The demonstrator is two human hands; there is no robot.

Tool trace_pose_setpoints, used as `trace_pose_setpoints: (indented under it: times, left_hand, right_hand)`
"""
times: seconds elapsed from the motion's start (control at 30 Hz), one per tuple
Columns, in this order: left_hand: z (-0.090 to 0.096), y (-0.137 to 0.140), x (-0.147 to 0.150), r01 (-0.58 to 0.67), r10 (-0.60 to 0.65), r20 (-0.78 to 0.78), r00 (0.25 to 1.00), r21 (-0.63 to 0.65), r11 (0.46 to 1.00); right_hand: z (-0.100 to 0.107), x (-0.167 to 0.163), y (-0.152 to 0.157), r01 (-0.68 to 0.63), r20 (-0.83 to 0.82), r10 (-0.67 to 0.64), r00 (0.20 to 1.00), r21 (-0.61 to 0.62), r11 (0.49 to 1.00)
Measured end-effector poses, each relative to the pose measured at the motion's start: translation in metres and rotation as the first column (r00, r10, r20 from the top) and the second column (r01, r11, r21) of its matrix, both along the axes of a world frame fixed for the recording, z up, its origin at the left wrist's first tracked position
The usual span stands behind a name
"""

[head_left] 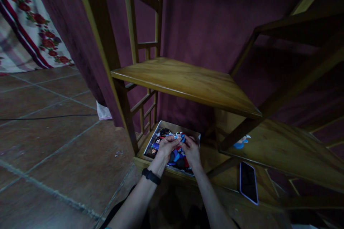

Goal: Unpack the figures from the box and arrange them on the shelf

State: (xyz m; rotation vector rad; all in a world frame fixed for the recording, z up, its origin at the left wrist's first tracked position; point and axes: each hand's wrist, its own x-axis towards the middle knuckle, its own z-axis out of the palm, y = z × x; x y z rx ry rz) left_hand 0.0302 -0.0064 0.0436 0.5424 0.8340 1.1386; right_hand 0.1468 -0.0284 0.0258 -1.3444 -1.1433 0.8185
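Note:
Between my fingertips, above a shallow white box, is a small colourful cartoon figure with blue, white and red parts. My left hand pinches it from the left and wears a dark wristband. From the right, my right hand grips the same figure with bent fingers. Under my hands the box holds several small colourful figures, some with black hair, others blue, purple or red. My hands hide part of the pile.
The box stands on the bottom board of a wooden shelf unit, with a middle shelf board above it. To the right lie a phone and a blue and white figure. A purple curtain hangs at the left.

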Motion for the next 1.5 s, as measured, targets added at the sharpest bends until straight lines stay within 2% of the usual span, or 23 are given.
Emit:
trace_pose_setpoints:
  times: [0.2,0.4,0.53,0.7,0.83,1.07,1.5]
  left_hand:
    - [-0.002,0.001,-0.001,0.037,-0.037,-0.007,0.999,0.04,0.999]
    - [0.003,0.005,-0.009,0.117,-0.116,-0.029,0.993,0.02,0.993]
    - [0.009,0.004,-0.012,0.166,-0.166,0.024,0.986,0.027,0.986]
    - [0.01,0.004,-0.01,0.148,-0.149,0.028,0.988,0.026,0.989]
    - [0.008,0.004,-0.008,0.125,-0.125,-0.003,0.992,0.033,0.992]
    - [0.004,0.005,-0.008,0.068,-0.07,-0.037,0.997,-0.046,0.997]
    - [0.003,0.002,-0.01,-0.008,0.002,-0.048,0.999,-0.137,0.991]
  right_hand:
    - [-0.002,0.0,0.0,-0.041,-0.016,0.04,0.999,-0.01,0.999]
    - [0.012,0.0,-0.004,-0.12,-0.144,0.115,0.983,-0.026,0.992]
    - [0.021,0.003,-0.009,-0.084,-0.206,0.073,0.976,-0.048,0.995]
    - [0.02,0.006,-0.008,-0.047,-0.304,0.017,0.952,-0.093,0.995]
    - [0.022,0.004,-0.008,-0.06,-0.23,0.035,0.973,-0.1,0.993]
    - [0.03,0.001,-0.009,-0.118,-0.157,0.101,0.982,-0.101,0.988]
    - [0.007,0.008,0.003,-0.113,-0.061,0.107,0.992,-0.107,0.988]
